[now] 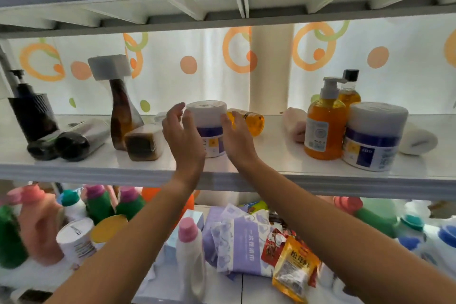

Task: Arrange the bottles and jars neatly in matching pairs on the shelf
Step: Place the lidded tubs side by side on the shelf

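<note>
We are reaching up to the middle shelf [271, 163], and our hands sit on either side of the white jar [209, 128] with the purple label that stands upright at the centre of the frame. The jar's long axis runs vertical, lid on top, and it lies directly between our palms, just ahead of the fingertips. Our left hand [183, 136] has its fingers spread and curved, the fingertips alongside the lid's left edge and the palm close to the label; whether it is already touching we cannot tell. Our right hand [237, 138] is likewise spread, its fingers lying against or just beside the jar's right flank, so neither hand has closed on the jar. Both forearms rise from the lower edge of the frame and converge on the jar, wrists just above the shelf's front lip. The two hands look about equally near. The jar's twin [373, 136], white with the same purple band, stands at the right of the frame, well apart, beside an orange pump bottle [324, 126]. Behind our right hand an amber bottle [251, 122] lies on its side, nearly touching the jar. We judge the coming move to be a two-handed squeeze and a carry rightward, past the tipped bottle, toward the twin.
</note>
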Demonstrator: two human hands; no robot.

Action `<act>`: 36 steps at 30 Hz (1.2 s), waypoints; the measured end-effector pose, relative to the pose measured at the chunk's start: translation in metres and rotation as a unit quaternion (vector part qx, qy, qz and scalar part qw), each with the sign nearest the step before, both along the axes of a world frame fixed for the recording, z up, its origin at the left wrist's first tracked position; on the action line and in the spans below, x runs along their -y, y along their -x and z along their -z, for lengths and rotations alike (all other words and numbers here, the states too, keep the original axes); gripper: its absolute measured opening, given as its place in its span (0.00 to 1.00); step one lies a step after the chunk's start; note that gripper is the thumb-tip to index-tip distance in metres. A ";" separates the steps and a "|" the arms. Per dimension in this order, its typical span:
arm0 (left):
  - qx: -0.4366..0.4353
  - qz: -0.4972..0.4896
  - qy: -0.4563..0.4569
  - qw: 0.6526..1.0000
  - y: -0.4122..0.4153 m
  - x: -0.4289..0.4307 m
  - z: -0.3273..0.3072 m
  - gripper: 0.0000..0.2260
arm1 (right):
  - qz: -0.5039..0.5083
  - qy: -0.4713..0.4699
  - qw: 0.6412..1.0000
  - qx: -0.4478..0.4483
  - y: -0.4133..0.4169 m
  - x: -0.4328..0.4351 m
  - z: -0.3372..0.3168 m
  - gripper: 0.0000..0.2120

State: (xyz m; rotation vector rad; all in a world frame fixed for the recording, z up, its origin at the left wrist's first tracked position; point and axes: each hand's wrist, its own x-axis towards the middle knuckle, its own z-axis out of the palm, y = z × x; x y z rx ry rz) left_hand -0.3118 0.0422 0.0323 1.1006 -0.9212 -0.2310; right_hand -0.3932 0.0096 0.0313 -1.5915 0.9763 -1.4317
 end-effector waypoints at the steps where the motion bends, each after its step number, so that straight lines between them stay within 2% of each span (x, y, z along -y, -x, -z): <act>1: 0.000 0.026 0.052 0.998 0.018 -0.004 -0.003 0.11 | 0.029 0.025 0.999 0.002 0.014 -0.006 -0.004 0.18; 3: 0.014 0.129 0.093 0.987 0.065 -0.009 -0.008 0.06 | 0.080 0.081 0.993 0.019 0.048 -0.020 -0.012 0.16; 6: -0.007 0.293 0.051 0.955 0.142 -0.007 -0.014 0.07 | 0.166 0.162 0.971 0.057 0.109 -0.036 -0.021 0.11; 9: -0.040 0.410 -0.019 0.911 0.209 -0.003 -0.009 0.13 | 0.274 0.171 0.933 0.156 0.175 -0.044 -0.019 0.10; 12: -0.086 0.483 -0.066 0.869 0.251 -0.004 0.001 0.09 | 0.337 0.134 0.916 0.172 0.233 -0.043 -0.010 0.14; 14: -0.091 0.476 -0.068 0.872 0.267 0.001 0.005 0.08 | 0.340 0.077 0.927 0.134 0.265 -0.035 0.000 0.16; 16: -0.098 0.460 -0.070 0.880 0.274 0.007 0.004 0.13 | 0.312 0.015 0.947 0.077 0.288 -0.025 0.009 0.17; 19: -0.109 0.459 -0.088 0.877 0.280 0.011 0.001 0.20 | 0.268 -0.020 0.963 0.014 0.305 -0.017 0.017 0.15; 23: -0.078 0.493 -0.097 0.861 0.287 0.001 0.000 0.12 | 0.227 -0.032 0.973 -0.001 0.306 -0.021 0.010 0.14; 24: -0.070 0.495 -0.095 0.861 0.286 -0.002 -0.001 0.09 | 0.229 -0.029 0.973 0.002 0.305 -0.024 0.009 0.16; 26: -0.048 0.496 -0.074 0.864 0.282 -0.009 -0.003 0.08 | 0.244 -0.010 0.969 0.032 0.304 -0.032 0.007 0.19; 31: 0.001 0.453 0.026 0.891 0.258 -0.029 -0.011 0.05 | 0.224 0.086 0.955 0.176 0.260 -0.055 -0.012 0.18; 32: -0.001 0.431 0.046 0.901 0.247 -0.030 -0.013 0.07 | 0.209 0.114 0.952 0.191 0.244 -0.057 -0.017 0.18; 35: 0.027 0.359 0.108 0.927 0.205 -0.029 -0.017 0.24 | 0.148 0.177 0.958 0.173 0.193 -0.054 -0.030 0.18; 36: 0.021 0.336 0.120 0.934 0.188 -0.027 -0.018 0.23 | 0.124 0.181 0.962 0.160 0.175 -0.050 -0.032 0.18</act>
